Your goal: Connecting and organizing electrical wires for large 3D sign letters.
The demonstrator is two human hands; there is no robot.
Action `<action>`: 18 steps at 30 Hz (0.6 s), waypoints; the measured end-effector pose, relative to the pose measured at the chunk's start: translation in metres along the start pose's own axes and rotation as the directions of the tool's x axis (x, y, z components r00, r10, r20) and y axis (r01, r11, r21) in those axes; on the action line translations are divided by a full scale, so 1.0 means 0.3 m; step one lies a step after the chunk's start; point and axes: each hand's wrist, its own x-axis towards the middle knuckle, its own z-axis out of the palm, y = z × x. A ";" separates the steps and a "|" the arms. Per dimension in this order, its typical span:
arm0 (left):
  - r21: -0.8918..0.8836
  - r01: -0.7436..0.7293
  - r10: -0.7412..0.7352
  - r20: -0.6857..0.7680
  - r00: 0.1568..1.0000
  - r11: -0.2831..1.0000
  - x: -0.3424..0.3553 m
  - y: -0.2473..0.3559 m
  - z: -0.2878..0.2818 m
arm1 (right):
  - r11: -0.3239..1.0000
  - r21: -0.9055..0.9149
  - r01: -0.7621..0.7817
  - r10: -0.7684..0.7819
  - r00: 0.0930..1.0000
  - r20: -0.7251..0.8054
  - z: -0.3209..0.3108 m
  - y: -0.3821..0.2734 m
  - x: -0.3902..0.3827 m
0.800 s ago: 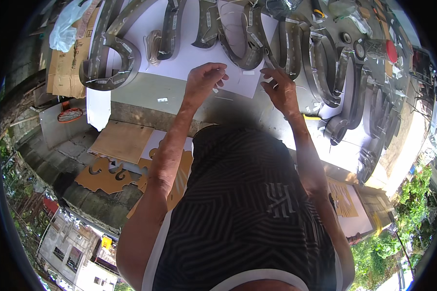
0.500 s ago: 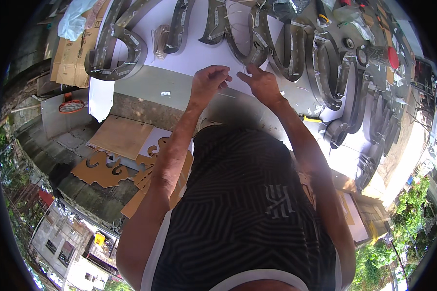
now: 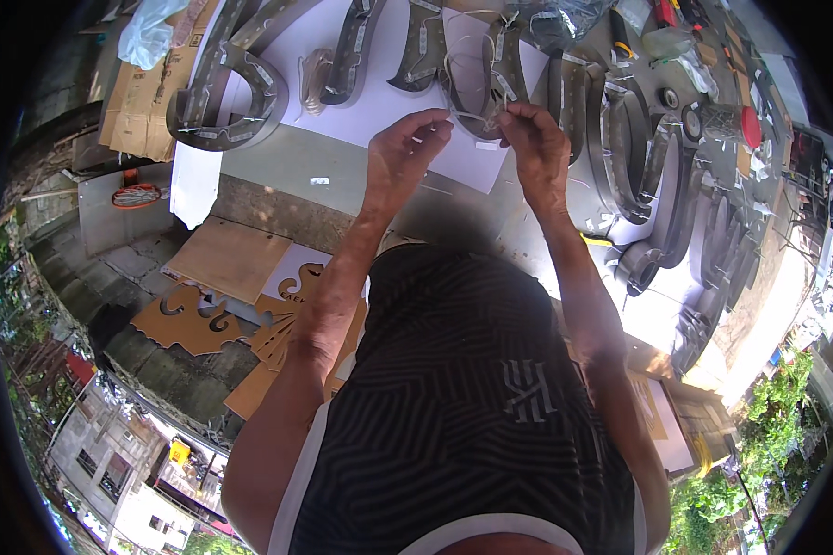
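My left hand (image 3: pixel 404 157) is raised over the near edge of the table, thumb and fingertips pinched at a thin pale wire (image 3: pixel 470 116). That wire stretches across to my right hand (image 3: pixel 539 148), whose thumb and fingers close on its other side. Just beyond my hands stands a curved grey channel letter (image 3: pixel 507 65) lined with small light modules, its near part partly hidden by wire and fingers. More wire loops up inside this letter. A white sheet (image 3: pixel 467 171) lies beneath it.
Other grey channel letters stand left (image 3: pixel 215 134) and right. A coil of pale wire (image 3: pixel 315 81) lies between letters. Tape rolls (image 3: pixel 691 123), a red-lidded jar (image 3: pixel 750 127) and a yellow-and-black cutter (image 3: pixel 624 44) are at the right. Cut brown boards (image 3: pixel 190 319) lie below left.
My hands have moved apart, the right one shifting right. Its outstretched fingers have closed on the wire, which now spans between both hands. The white sheet's near corner shows more.
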 end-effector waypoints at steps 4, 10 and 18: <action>-0.059 -0.215 0.219 0.070 0.973 0.975 0.030 0.096 0.060 | 0.985 0.146 -0.093 0.086 0.995 0.051 0.008 -0.089 -0.028; -0.090 -0.206 0.219 0.172 0.960 0.974 0.058 0.153 0.106 | 0.995 -0.056 -0.077 0.078 0.997 0.005 0.004 -0.126 -0.064; -0.083 -0.084 0.099 0.201 0.975 0.993 0.068 0.144 0.100 | 0.954 -0.274 0.123 -0.138 0.990 -0.037 -0.030 -0.162 -0.045</action>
